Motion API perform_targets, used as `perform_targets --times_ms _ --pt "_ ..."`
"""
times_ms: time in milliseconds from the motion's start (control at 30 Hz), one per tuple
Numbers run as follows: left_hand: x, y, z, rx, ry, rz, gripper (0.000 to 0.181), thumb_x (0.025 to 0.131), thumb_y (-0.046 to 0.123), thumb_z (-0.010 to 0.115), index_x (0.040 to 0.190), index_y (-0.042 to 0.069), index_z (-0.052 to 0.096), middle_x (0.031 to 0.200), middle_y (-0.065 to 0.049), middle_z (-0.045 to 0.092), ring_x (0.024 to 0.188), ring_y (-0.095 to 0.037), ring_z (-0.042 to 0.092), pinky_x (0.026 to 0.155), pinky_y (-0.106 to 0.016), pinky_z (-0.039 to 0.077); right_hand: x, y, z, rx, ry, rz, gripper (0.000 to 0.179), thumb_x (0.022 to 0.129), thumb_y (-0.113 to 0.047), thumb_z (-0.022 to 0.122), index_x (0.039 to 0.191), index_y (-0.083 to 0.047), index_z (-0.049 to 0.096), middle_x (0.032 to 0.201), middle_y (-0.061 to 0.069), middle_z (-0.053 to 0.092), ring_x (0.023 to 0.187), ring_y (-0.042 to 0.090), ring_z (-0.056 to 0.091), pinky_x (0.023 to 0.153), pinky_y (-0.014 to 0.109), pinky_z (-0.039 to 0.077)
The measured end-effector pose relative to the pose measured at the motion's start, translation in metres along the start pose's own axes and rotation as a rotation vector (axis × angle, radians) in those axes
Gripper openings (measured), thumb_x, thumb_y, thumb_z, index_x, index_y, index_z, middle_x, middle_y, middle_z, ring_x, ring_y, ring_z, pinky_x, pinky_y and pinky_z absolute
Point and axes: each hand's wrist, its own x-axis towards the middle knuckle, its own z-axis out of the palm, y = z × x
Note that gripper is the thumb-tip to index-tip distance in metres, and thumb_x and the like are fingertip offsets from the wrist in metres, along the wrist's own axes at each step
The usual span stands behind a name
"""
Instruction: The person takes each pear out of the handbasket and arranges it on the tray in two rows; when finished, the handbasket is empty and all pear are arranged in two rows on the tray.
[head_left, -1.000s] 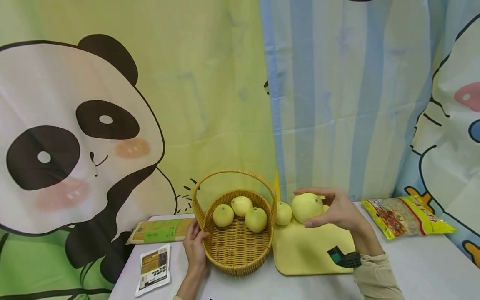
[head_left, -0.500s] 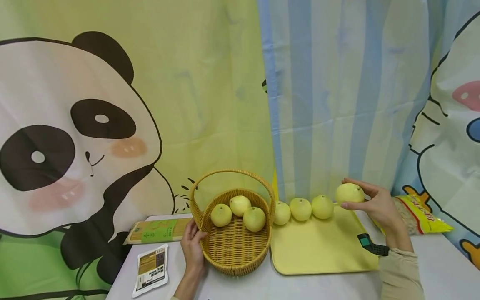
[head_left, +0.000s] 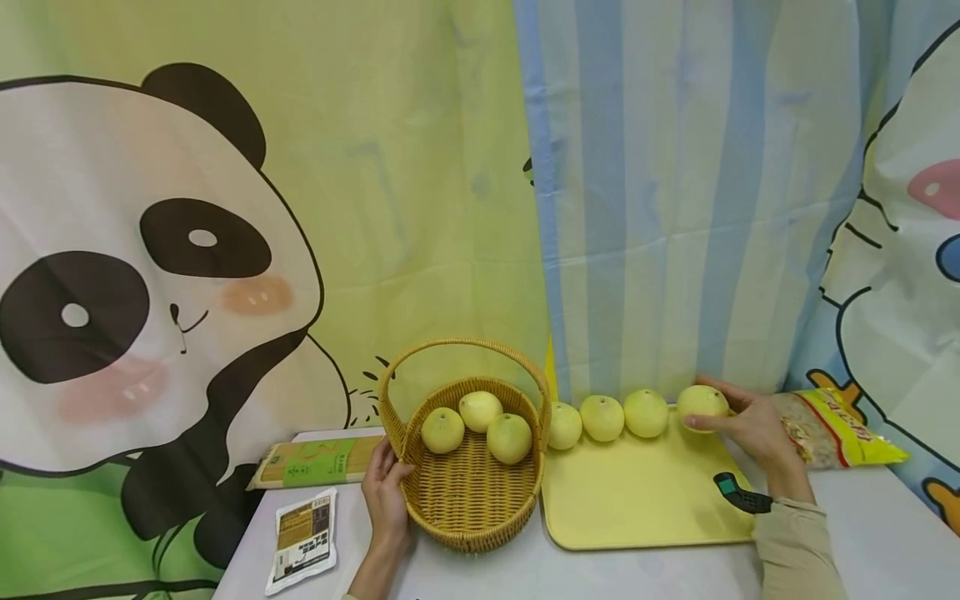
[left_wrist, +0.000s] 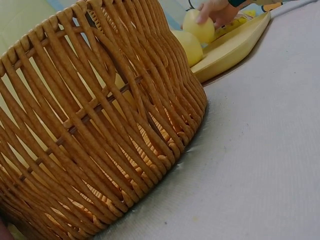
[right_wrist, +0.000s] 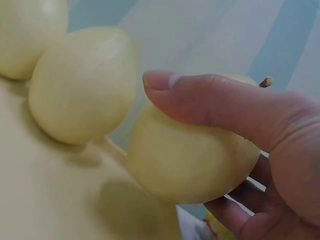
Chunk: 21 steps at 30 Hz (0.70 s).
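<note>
My right hand (head_left: 753, 425) grips a pale yellow pear (head_left: 703, 407) at the tray's far right corner. In the right wrist view the thumb lies across this pear (right_wrist: 190, 160), fingers are beneath it, and its stem shows. Whether it touches the tray is unclear. Several like pears (head_left: 646, 414) line the back of the yellow tray (head_left: 637, 500). On the left, my left hand (head_left: 386, 492) holds the side of a wicker basket (head_left: 472, 508) by the handle's base, fingertips partly hidden. Three pears (head_left: 509, 439) sit in the basket, whose woven wall (left_wrist: 110, 115) fills the left wrist view.
A pack of noodles (head_left: 318, 462) and a white-and-brown pouch (head_left: 303, 540) lie left of the basket. Beyond my right hand is a yellow packet (head_left: 840, 429). Printed curtains (head_left: 450, 208) hang behind the white table (head_left: 510, 575).
My right hand has carried the pear rightward from the middle of the row, then lowered it to the tray's right back corner. The left hand stays on the basket.
</note>
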Motion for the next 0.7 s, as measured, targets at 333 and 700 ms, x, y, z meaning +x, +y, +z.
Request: perform_targets --times_ms 333,700 --pt "0.002 0.000 0.001 -0.022 -0.006 0.003 0.066 0.093 -0.008 0.049 0.157 0.008 0.049 0.162 -0.016 0.050 0.139 -0.017 0.055 0.103 -0.012 0.048 0.005 0.005 0.010 -0.059 -0.099 0.005 0.091 0.087 -0.039 0.087 0.161 -0.008 0.044 0.164 0.030 0.041 0.150 0.055 0.034 0.084 0.002 0.039" --pt "0.002 -0.002 0.001 -0.019 0.014 0.006 0.067 0.091 -0.007 0.051 0.156 0.007 0.050 0.160 -0.019 0.052 0.133 -0.014 0.059 0.100 -0.012 0.050 0.005 0.007 0.017 -0.060 -0.125 -0.015 0.093 0.093 -0.034 0.083 0.166 -0.005 0.033 0.162 0.037 0.036 0.143 0.054 0.043 0.081 0.007 0.045"
